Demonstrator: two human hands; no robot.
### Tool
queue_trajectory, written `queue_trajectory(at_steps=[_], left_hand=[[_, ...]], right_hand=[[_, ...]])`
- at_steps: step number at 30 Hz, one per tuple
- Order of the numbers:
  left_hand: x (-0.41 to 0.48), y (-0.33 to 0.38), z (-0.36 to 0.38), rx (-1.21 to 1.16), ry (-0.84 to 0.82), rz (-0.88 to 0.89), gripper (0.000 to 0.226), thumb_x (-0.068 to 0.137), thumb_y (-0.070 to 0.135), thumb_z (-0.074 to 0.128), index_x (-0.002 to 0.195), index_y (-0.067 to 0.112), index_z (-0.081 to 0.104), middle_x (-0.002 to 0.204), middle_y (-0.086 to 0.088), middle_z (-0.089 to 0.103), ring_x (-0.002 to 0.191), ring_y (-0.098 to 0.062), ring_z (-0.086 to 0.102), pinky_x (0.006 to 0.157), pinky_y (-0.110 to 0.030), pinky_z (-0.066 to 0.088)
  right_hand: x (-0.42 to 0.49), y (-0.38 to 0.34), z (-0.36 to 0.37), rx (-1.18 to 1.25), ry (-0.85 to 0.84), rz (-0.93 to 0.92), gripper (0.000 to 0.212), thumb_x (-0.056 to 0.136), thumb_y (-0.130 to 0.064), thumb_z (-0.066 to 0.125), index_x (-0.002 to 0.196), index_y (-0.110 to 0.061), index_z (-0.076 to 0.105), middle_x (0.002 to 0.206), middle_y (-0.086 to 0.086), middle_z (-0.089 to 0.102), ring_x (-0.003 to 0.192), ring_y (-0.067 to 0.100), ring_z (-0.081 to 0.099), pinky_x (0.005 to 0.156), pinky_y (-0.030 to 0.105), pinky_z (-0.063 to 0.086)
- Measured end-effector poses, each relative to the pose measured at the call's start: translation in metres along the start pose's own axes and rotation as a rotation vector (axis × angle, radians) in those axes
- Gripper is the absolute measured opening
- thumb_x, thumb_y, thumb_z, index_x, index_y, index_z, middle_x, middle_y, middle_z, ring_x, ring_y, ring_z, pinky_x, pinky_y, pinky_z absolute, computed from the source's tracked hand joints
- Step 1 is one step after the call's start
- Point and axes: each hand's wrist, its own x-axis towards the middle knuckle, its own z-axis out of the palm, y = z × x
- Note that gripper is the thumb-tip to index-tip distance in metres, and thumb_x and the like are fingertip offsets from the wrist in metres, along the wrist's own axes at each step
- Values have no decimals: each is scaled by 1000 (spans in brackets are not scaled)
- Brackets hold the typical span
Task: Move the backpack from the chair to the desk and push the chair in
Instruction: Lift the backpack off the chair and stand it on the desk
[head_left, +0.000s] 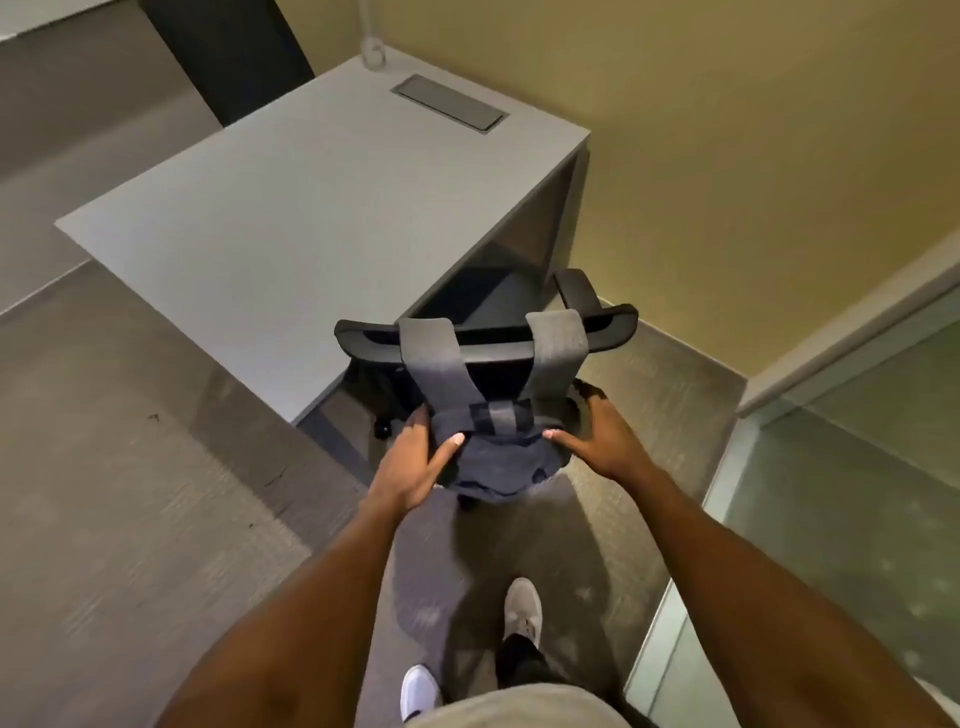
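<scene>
We look down on a pale grey surface (291, 208) that stands beyond our fingers, its long top bare but for a dark rectangular cover plate (448, 103) set flush near its far end and a small clear object (373, 53) at the far edge, too blurred to name. The room has yellow-beige walls (727, 156), a grey carpet (130, 493) and a glass partition (852, 467) off to the right of our right hand. Between us and the surface stands the black chair (613, 325), its back toward us and its seat partly under the top; the near corner of the surface lies just left of our left hand. The dark blue-grey backpack (493, 462) hangs on the chair's back, its two straps (431, 358) looped over the top rail, so it is not yet on the surface. Our left hand (415, 462) grips the bag's upper left side, thumb on top and fingers (417, 421) curled behind. Our right hand (592, 441) clasps the upper right side, its fingers wrapped round the far edge. Below, our two shoes (522, 605) stand on the carpet.
</scene>
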Motion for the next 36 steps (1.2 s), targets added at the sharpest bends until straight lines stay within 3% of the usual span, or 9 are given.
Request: queue_trajectory(at_steps=[5,8,11,16,22,25,28,33,36], left_hand=[[25,5,-1,20,-35,-47,72,93,46,76,149,13,45,147,-10,63,131,-29,63,104,-34,50],[31,5,3,-42,-23,-71,72,86,37,87,143,10,53,141,-8,67,128,-25,65,100,-25,48],[34,2,7,-96,5,-114,69,84,28,89,140,5,57,138,-12,69,127,-26,66,102,-29,51],[38,9,11,-177,47,-199,48,90,21,83,129,0,65,132,-18,73,123,-33,69,110,-48,55],[40,10,5,-123,24,-200,30,97,21,75,118,0,72,123,-15,77,111,-28,73,103,-41,58],[40,8,3,-76,16,-183,9,98,18,73,90,14,71,97,-7,76,78,-8,71,81,-30,63],[40,8,2,-22,46,-145,33,95,19,77,68,29,62,69,10,66,52,4,62,52,-12,49],[31,8,2,54,100,-120,41,94,21,80,63,-1,66,58,-8,63,45,-7,51,45,-31,42],[22,16,2,-7,224,-80,46,90,13,83,54,17,55,52,5,54,45,-3,48,42,-22,39]], right_hand=[[20,9,-3,85,-154,21,80,86,-41,86,149,-6,50,147,14,61,135,32,59,111,49,51],[27,13,-5,117,-210,-6,77,87,-37,85,150,-7,52,147,12,62,134,28,61,111,36,50],[33,19,-3,163,-241,-38,71,90,-29,83,149,-5,53,148,11,62,136,24,60,108,23,46],[36,24,-3,190,-224,-12,53,91,-23,83,136,-3,65,134,12,71,124,26,67,109,42,53],[41,22,1,172,-144,27,34,92,-10,80,122,3,73,122,16,76,115,29,71,90,27,50],[44,21,0,169,-143,26,33,92,-11,80,121,4,74,121,16,77,113,27,71,86,24,48],[46,17,-7,150,-149,8,33,91,-11,81,121,2,75,118,7,76,110,17,68,78,9,46],[50,16,-20,63,-175,23,7,88,-4,77,87,1,72,88,12,72,87,22,64,72,40,50],[49,11,-32,40,-175,-17,17,86,-1,75,76,9,64,74,20,59,76,19,49,65,36,36]])
